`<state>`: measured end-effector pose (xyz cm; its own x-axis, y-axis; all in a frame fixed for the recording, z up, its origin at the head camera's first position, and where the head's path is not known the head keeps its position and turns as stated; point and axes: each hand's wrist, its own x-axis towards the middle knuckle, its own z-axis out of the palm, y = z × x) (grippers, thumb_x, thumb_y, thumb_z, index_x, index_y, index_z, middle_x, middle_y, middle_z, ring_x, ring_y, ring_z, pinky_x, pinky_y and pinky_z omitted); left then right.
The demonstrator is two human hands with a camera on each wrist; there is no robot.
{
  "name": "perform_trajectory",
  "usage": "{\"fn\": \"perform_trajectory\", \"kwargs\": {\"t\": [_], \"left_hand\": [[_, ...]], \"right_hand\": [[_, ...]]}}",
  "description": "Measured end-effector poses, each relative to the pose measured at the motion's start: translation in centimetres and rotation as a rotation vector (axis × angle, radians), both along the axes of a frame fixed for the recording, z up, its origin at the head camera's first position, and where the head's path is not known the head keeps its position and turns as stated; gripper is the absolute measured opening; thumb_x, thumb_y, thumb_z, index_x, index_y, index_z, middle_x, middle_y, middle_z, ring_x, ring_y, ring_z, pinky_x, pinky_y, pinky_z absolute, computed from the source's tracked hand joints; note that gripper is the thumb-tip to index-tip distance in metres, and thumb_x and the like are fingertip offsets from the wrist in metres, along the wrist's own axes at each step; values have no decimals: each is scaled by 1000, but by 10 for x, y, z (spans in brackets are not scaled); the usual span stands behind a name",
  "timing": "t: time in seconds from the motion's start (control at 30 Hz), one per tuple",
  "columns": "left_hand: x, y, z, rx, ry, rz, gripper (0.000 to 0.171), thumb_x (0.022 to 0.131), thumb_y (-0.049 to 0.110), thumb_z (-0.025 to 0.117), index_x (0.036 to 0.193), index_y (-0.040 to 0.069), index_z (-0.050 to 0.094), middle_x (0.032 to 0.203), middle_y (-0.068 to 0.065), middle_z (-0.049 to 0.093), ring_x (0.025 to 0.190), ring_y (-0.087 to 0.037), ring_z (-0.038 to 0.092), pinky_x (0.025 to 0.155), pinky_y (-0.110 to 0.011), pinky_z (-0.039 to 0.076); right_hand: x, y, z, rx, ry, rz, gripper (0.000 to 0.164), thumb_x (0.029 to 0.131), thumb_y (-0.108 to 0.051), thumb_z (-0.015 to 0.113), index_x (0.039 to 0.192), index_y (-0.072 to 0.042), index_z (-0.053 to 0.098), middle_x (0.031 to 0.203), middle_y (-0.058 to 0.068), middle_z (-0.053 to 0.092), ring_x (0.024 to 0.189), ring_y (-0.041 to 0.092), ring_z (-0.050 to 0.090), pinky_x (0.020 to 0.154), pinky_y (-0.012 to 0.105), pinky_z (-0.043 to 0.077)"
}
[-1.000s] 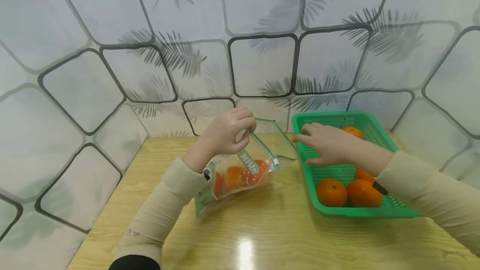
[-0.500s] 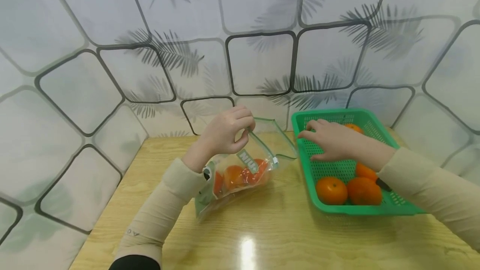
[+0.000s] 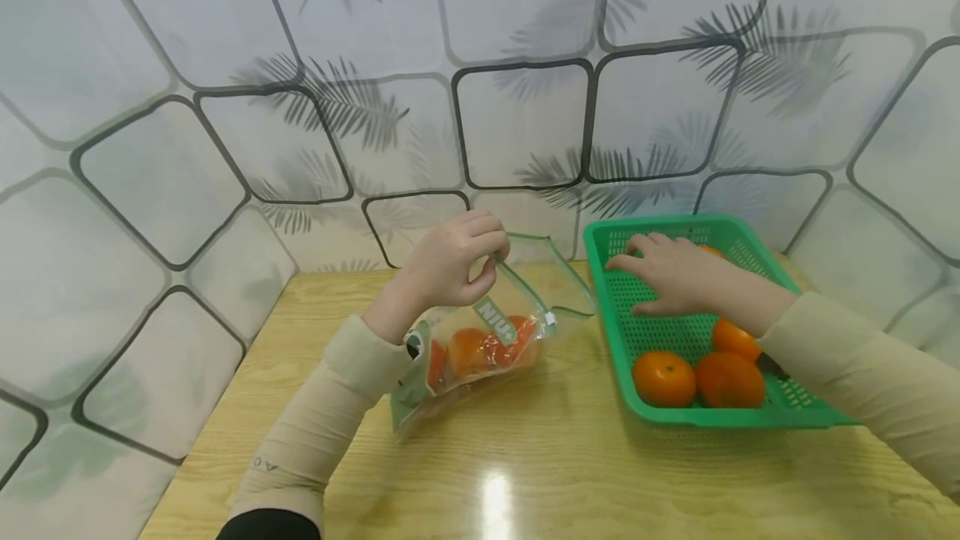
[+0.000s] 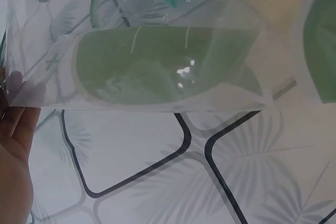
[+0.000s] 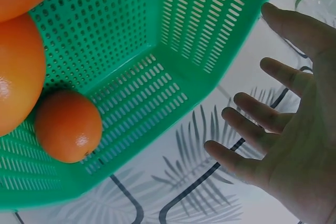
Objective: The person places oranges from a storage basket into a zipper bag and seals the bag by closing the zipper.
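Observation:
My left hand (image 3: pixel 455 261) pinches the rim of a clear zip bag (image 3: pixel 517 298) with a green seal and a printed label. Several orange fruits show through the bag's side, and its mouth gapes toward the right. In the left wrist view, fingers (image 4: pixel 23 124) hold the edge of the bag's film. My right hand (image 3: pixel 678 277) hovers over the green basket (image 3: pixel 618 373) with spread fingers and holds nothing. Oranges (image 3: pixel 663 379) lie in the basket's near part. Another orange (image 5: pixel 68 126) rests by the far wall, partly hidden behind the right hand in the head view.
A wooden table (image 3: pixel 450 473) carries the bag on the left and the basket on the right. Behind them stands a patterned wall (image 3: pixel 525 132), close to the basket's far rim. The slider (image 3: pixel 551 319) sits at the near end of the bag's seal.
The right hand has moved a little to the right and farther over the basket, away from the bag. The left hand and the bag have stayed nearly still.

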<state>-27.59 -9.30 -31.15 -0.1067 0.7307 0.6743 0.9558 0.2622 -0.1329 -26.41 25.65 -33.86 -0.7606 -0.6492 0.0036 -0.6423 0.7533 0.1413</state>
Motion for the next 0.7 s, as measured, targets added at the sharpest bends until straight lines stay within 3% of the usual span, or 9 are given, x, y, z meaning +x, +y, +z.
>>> {"fn": "perform_trajectory", "kwargs": {"t": [0.37, 0.7], "left_hand": [[-1, 0, -1, -1, 16, 5, 13, 82, -3, 56, 86, 7, 64, 83, -6, 61, 78, -22, 54, 72, -35, 49], [0, 2, 0, -6, 23, 16, 13, 83, -3, 57, 86, 7, 64, 82, -6, 62, 77, -22, 54, 70, -35, 49]], "right_hand": [[-12, 17, -5, -30, -39, -61, 70, 84, -34, 89, 145, -16, 60, 136, 22, 60, 117, 43, 61, 86, 65, 57], [-15, 25, -8, -33, -51, -72, 69, 84, -32, 89, 144, -14, 60, 133, 24, 59, 116, 44, 60, 85, 67, 57]]}}
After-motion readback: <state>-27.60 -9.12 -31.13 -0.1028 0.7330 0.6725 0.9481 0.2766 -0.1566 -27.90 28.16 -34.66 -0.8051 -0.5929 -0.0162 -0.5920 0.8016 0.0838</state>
